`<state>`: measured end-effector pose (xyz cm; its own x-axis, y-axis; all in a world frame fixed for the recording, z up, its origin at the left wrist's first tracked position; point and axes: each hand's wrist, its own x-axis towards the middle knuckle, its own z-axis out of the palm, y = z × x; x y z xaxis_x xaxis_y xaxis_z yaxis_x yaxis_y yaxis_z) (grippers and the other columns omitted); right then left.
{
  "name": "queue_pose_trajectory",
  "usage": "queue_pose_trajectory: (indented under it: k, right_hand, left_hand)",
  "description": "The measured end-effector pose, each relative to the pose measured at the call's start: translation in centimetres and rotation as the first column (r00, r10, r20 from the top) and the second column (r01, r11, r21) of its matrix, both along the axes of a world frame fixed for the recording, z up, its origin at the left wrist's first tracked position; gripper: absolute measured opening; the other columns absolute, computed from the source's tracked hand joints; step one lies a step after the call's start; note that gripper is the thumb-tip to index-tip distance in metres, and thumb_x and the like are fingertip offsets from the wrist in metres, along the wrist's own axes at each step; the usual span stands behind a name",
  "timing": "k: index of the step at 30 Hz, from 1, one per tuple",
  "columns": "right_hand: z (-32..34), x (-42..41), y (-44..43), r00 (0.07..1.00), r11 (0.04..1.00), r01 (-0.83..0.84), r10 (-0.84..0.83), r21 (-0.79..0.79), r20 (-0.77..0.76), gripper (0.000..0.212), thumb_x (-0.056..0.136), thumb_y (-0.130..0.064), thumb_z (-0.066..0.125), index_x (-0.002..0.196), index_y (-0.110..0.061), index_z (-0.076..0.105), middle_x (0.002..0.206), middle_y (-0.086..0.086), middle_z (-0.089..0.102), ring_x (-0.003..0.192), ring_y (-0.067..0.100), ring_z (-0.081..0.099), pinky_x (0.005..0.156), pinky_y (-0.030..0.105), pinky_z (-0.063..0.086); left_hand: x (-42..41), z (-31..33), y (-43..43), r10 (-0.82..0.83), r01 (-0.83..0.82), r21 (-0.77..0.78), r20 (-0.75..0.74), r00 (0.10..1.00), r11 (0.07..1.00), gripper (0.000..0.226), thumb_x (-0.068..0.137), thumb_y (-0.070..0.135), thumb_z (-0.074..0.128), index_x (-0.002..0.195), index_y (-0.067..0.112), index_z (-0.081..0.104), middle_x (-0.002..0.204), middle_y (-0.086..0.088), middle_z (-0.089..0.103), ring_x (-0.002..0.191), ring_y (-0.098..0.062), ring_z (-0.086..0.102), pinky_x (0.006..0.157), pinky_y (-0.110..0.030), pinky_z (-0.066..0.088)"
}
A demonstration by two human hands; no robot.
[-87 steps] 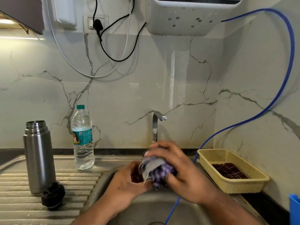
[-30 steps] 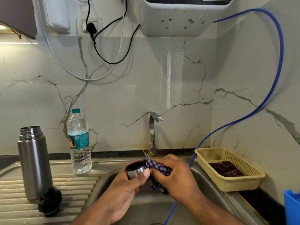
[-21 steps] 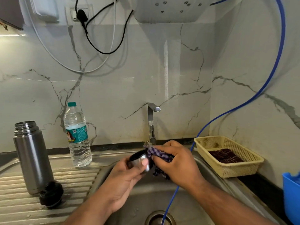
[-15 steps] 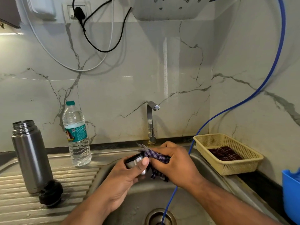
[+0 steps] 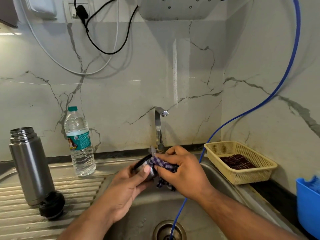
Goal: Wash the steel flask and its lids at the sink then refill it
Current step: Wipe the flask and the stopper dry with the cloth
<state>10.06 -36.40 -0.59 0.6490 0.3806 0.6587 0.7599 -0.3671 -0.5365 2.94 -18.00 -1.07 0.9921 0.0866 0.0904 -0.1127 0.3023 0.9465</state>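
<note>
Gripping steel lid [image 5: 143, 168] in left hand [image 5: 128, 189], right hand [image 5: 186, 172] pinching checked cloth [image 5: 163, 164]

Just one head cam, close above and behind the left hand [image 5: 128, 186] and right hand [image 5: 183, 172], facing forward-down toward the tap [image 5: 158, 129] beyond them; edges probably warped.

The flask [image 5: 31, 167] stands at the far left on the draining board [image 5: 20, 220], a stopper lid [image 5: 52, 204] lying just before its base. The water bottle [image 5: 79, 144] stands to its right, nearer the wall. The sink [image 5: 216, 175] lies right of the board, the tap [image 5: 159, 129] behind it. Over the sink the left hand [image 5: 128, 186] holds a cup lid [image 5: 143, 166]; the right hand [image 5: 183, 172] holds a cloth [image 5: 164, 165] against it. A basket [image 5: 240, 177] sits right of the sink, and a hose [image 5: 259, 103] runs down past it into the drain [image 5: 161, 229].
</note>
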Motion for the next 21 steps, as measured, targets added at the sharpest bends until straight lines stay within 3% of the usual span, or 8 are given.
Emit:
queue_pose_trajectory:
  k: [3, 5, 9, 13, 16, 18, 21]
  right_hand:
    - [0.2, -0.1, -0.1, 0.998, 0.998, -0.061, 0.061, -0.003, -0.019, 0.033, 0.089, -0.036, 0.076, 0.122, -0.038, 0.075, 0.099, -0.016, 0.058, 0.095, 0.006, 0.06, 0.076, 0.021, 0.052]
    - [0.0, 0.0, -0.1, 0.999, 0.999, -0.04, 0.04, -0.018, -0.031, 0.03, 0.09, -0.035, 0.075, 0.121, -0.038, 0.076, 0.097, -0.016, 0.057, 0.094, 0.005, 0.059, 0.075, 0.02, 0.051]
    - [-0.2, -0.8, 0.6, 0.994, 0.993, -0.108, 0.108, -0.038, 0.0, 0.035, 0.09, -0.036, 0.075, 0.126, -0.038, 0.073, 0.1, -0.016, 0.055, 0.096, 0.008, 0.059, 0.076, 0.022, 0.051]
    - [-0.1, -0.1, 0.2, 0.998, 0.999, -0.043, 0.042, -0.006, -0.042, 0.034, 0.09, -0.036, 0.075, 0.124, -0.039, 0.073, 0.1, -0.016, 0.057, 0.095, 0.004, 0.058, 0.077, 0.021, 0.051]
    - [-0.2, 0.6, -0.2, 0.997, 0.997, 0.007, 0.0, 0.083, -0.078, 0.031, 0.089, -0.032, 0.077, 0.12, -0.036, 0.076, 0.096, -0.013, 0.058, 0.093, 0.004, 0.06, 0.077, 0.019, 0.049]
    - [-0.1, 0.1, 0.0, 0.998, 0.996, -0.036, 0.04, 0.083, -0.047, 0.035, 0.088, -0.031, 0.079, 0.123, -0.035, 0.075, 0.097, -0.013, 0.058, 0.095, 0.007, 0.061, 0.078, 0.019, 0.05]
    - [0.1, -0.5, 0.3, 0.994, 0.993, -0.111, 0.111, 0.027, -0.009, 0.037, 0.088, -0.031, 0.078, 0.125, -0.036, 0.073, 0.101, -0.014, 0.058, 0.097, 0.009, 0.061, 0.08, 0.021, 0.052]
  left_hand:
    - [-0.1, 0.0, 0.2, 0.003, -0.007, 0.089, 0.038, 0.999, 0.996, 0.099, 0.042, 0.042, 0.103, 0.127, 0.008, 0.065, 0.12, -0.015, 0.074, 0.117, -0.03, 0.068, 0.108, -0.048, 0.049]
    - [-0.1, -0.3, -0.1, -0.002, -0.006, 0.116, 0.068, 0.998, 0.993, 0.097, 0.033, 0.053, 0.102, 0.116, 0.013, 0.072, 0.117, -0.014, 0.075, 0.114, -0.028, 0.069, 0.104, -0.047, 0.051]
    - [0.1, -0.6, -0.5, -0.021, 0.015, 0.049, 0.116, 0.993, 0.999, 0.082, 0.043, 0.058, 0.097, 0.112, 0.019, 0.076, 0.124, -0.017, 0.072, 0.122, -0.03, 0.065, 0.113, -0.056, 0.04]
    - [0.1, -0.5, -0.3, -0.099, 0.103, -0.032, 0.113, 0.989, 0.994, 0.088, 0.061, 0.045, 0.095, 0.133, 0.008, 0.063, 0.134, -0.019, 0.066, 0.128, -0.033, 0.061, 0.115, -0.054, 0.039]
    - [0.1, -0.4, -1.0, -0.148, 0.151, -0.052, 0.058, 0.987, 0.987, 0.05, 0.095, 0.029, 0.067, 0.138, 0.007, 0.055, 0.136, -0.019, 0.065, 0.128, -0.033, 0.061, 0.111, -0.05, 0.044]
    - [0.2, -0.5, -0.9, -0.094, 0.098, -0.086, 0.051, 0.994, 0.991, 0.049, 0.092, 0.023, 0.062, 0.135, 0.0, 0.057, 0.132, -0.022, 0.066, 0.126, -0.034, 0.062, 0.109, -0.049, 0.046]
    - [0.3, -0.3, 0.0, -0.025, 0.03, -0.066, 0.078, 0.997, 0.997, 0.082, 0.066, 0.036, 0.094, 0.13, -0.003, 0.061, 0.125, -0.021, 0.07, 0.123, -0.032, 0.064, 0.112, -0.049, 0.044]
